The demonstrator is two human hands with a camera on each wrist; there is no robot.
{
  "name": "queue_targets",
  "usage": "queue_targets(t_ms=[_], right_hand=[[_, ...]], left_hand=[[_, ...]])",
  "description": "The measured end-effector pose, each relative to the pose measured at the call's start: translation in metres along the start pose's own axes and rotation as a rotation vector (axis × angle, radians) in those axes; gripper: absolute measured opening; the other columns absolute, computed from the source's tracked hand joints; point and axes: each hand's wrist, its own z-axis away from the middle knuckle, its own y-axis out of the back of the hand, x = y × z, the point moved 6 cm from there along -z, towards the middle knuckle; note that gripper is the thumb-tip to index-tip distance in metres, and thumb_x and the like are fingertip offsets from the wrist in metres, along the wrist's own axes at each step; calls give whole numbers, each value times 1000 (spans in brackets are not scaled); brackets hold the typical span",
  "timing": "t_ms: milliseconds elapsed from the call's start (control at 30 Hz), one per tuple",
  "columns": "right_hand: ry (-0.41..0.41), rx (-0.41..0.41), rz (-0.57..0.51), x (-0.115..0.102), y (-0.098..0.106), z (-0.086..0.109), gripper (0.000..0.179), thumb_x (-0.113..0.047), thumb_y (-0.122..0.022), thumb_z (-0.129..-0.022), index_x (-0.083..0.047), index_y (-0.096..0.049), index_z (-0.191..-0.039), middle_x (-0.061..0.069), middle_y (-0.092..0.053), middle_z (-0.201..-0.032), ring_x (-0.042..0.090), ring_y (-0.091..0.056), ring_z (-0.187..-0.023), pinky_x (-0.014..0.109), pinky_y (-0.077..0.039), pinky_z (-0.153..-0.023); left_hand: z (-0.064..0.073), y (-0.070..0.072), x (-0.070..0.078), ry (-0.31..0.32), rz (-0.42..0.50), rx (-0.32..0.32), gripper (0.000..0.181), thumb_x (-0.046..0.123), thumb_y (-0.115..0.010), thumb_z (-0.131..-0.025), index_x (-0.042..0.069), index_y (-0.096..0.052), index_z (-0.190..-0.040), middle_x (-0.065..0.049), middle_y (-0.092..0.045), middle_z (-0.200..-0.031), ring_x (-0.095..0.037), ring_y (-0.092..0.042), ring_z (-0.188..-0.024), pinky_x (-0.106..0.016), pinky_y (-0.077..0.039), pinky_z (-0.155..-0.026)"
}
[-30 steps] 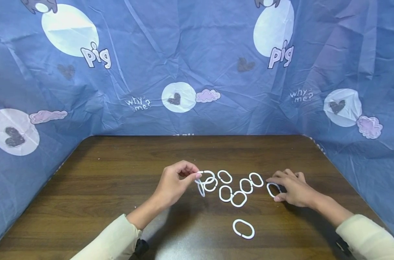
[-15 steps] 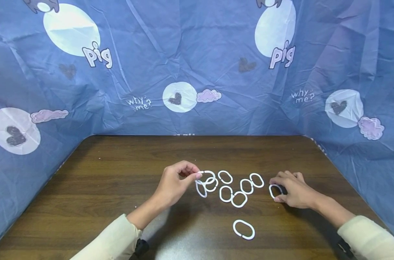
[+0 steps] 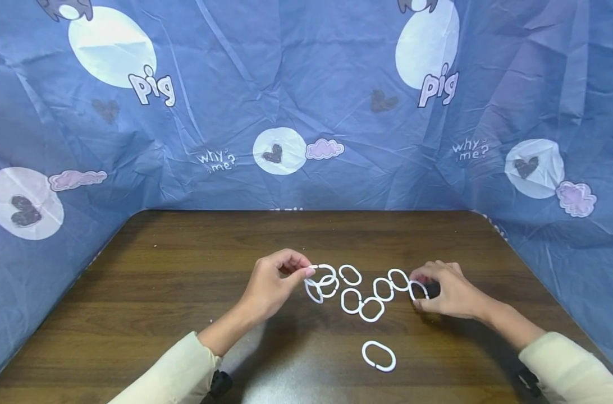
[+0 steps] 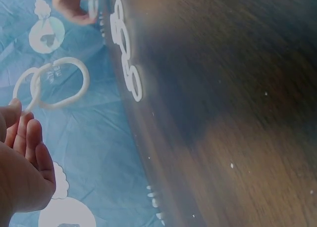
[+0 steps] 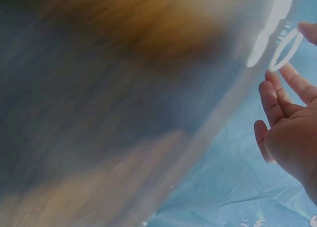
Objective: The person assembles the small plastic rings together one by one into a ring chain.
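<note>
In the head view, my left hand [image 3: 273, 283] pinches a white oval open link [image 3: 329, 267] by its end between thumb and fingertips. Two more white links [image 3: 307, 289] overlap or hook on it; the left wrist view plainly shows one link [image 4: 86, 78] looped through another. My right hand [image 3: 450, 292] holds a single white link [image 3: 411, 289] between thumb and fingers, its right part hidden by the hand. That link's upper left side sits right beside the end link [image 3: 406, 280] of a bent row on the table. In the right wrist view the link [image 5: 274, 67] appears tilted.
Several white links [image 3: 343, 301] lie end to end in a bent row between the hands. One loose link [image 3: 359, 277] lies behind the row, another [image 3: 364, 354] nearer the front. A blue printed cloth [image 3: 306, 84] surrounds the brown wooden table [image 3: 195, 241].
My right hand first shifts slightly right, then slides left with its link, up to the end of the row. The left hand stays put; its hanging link swings a little.
</note>
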Motion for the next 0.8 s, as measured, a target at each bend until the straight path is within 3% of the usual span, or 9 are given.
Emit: queue_targets(t_ms=[100,267,533,800], right_hand=[[-23,22,-172,-8,6,-10,35,-19,-82,-68,-12,-67,-98,-4,-62,-83,11,-55,-79,33,-39,-75],[-139,-20,-424,-16,13,-20,34,-12,-78,-76,-7,-66,-108,2,-65,-89,21,-59,-84,27,-46,-77],[-239,-38,-505,-20,16,-25,33,-15,-75,-82,-8,-64,-112,3,-66,-93,23,-59,-90,31,-46,-80],[-257,-31,-639,-30,10,-40,33,-14,-72,-84,-5,-63,-114,10,-63,-101,19,-60,-91,26,-50,-78]], left_hand=[[0,0,0,-1,8,1,8,10,-78,-80,12,-70,-83,3,-63,-71,-11,-57,-66,-24,-50,-65],[0,-2,1,-1,15,-3,8,10,-77,-80,11,-70,-83,3,-63,-71,-11,-56,-66,-24,-50,-65],[0,-5,1,7,8,-2,8,8,-77,-81,13,-70,-82,5,-63,-71,-11,-56,-66,-24,-50,-64],[-1,-9,1,2,22,-21,8,9,-77,-81,13,-70,-83,5,-64,-71,-11,-57,-66,-24,-50,-63]])
